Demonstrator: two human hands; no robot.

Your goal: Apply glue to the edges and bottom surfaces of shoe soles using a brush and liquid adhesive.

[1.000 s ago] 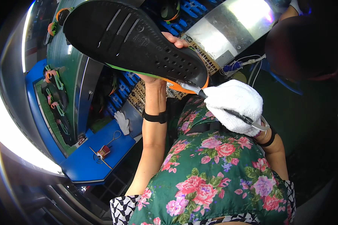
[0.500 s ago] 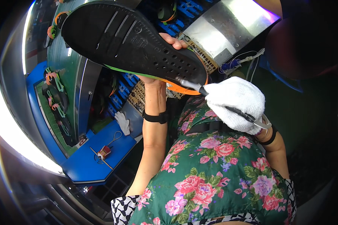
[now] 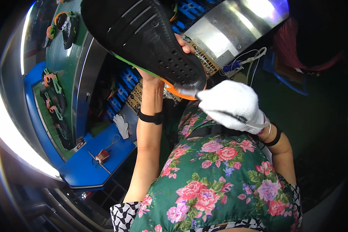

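Observation:
My bare left hand (image 3: 148,76) grips a large shoe (image 3: 143,42) around its heel half, fingers curled over the far edge. The shoe's black underside faces me, with slots at the front and small round holes toward the heel. Green and orange show along its near edge. My right hand (image 3: 232,105), in a white knit glove, is closed on a slim brush-like tool (image 3: 186,91) with a grey tip and dark collar. The blurred tip lies at the orange edge near the heel; whether it touches is unclear. The glove hides most of the handle.
At left, a green conveyor belt (image 3: 72,73) carries shoe parts (image 3: 67,29). A blue bench (image 3: 81,170) holds a white glove (image 3: 121,125) and a small red object (image 3: 102,156). Beyond the shoe are blue racks (image 3: 121,96) and a metal panel (image 3: 212,40); cords (image 3: 255,58) hang at right.
The shoe has tilted, its toe end moving up and right and its heel slightly left. My right hand and tool have shifted left, the tip moving from the black heel face to the orange edge.

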